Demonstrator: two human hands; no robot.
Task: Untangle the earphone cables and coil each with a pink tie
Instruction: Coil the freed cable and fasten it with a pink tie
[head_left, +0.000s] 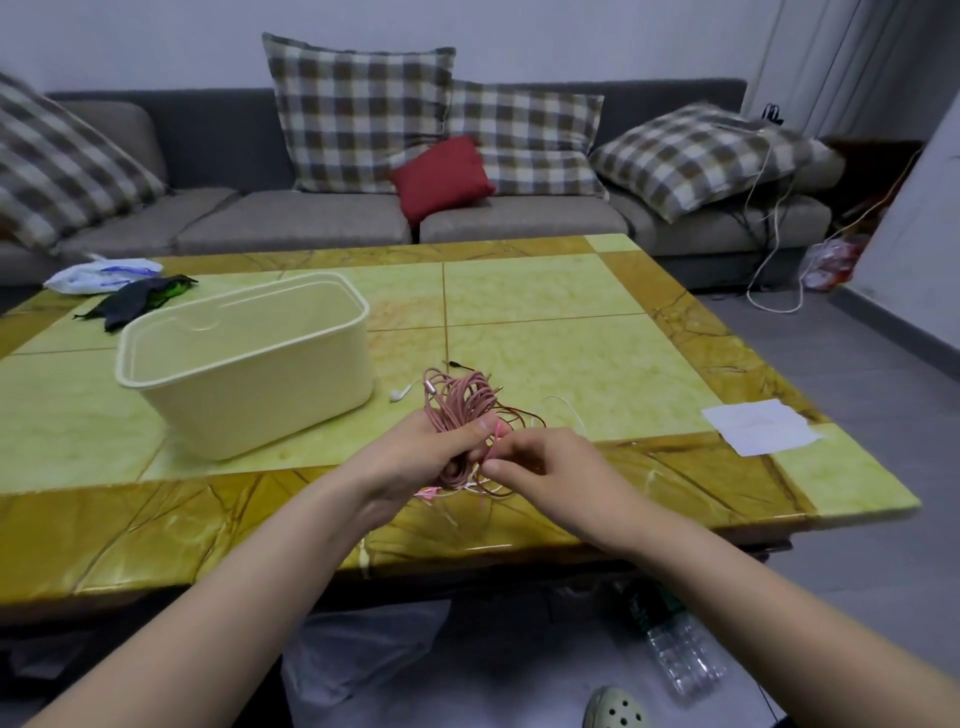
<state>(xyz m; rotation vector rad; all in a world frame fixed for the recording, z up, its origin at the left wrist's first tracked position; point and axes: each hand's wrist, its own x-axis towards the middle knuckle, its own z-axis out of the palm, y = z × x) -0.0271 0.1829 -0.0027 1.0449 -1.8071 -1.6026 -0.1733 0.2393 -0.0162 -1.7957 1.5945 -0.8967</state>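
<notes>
Pink cable (457, 402), looped into a loose bundle, sits in the left hand (415, 460), whose fingers and thumb curl round its lower half just above the near side of the table (545, 332). The right hand (550, 467) meets it from the right, thumb and forefinger pinched at the bundle's side on what seems to be a thin pink tie (497, 432) (too small to be sure). A brown cable (519, 415) and a white cable (569, 408) trail out of the bundle to the right and onto the tabletop. A white earbud (399, 396) lies on the table just left of the bundle, and a black plug (457, 364) just beyond it. Left of the hands stands a cream tub (249, 374), upright with its mouth open. A sheet of white paper (758, 426) lies at the table's right edge. On the far left corner are a plastic bag (104, 271) and a dark cloth (132, 304). Beyond the table is a grey sofa (311, 223) with checked cushions and one red cushion (441, 174). On the floor nearest the camera lie a clear bottle (680, 654) and a pale clog (618, 709).
</notes>
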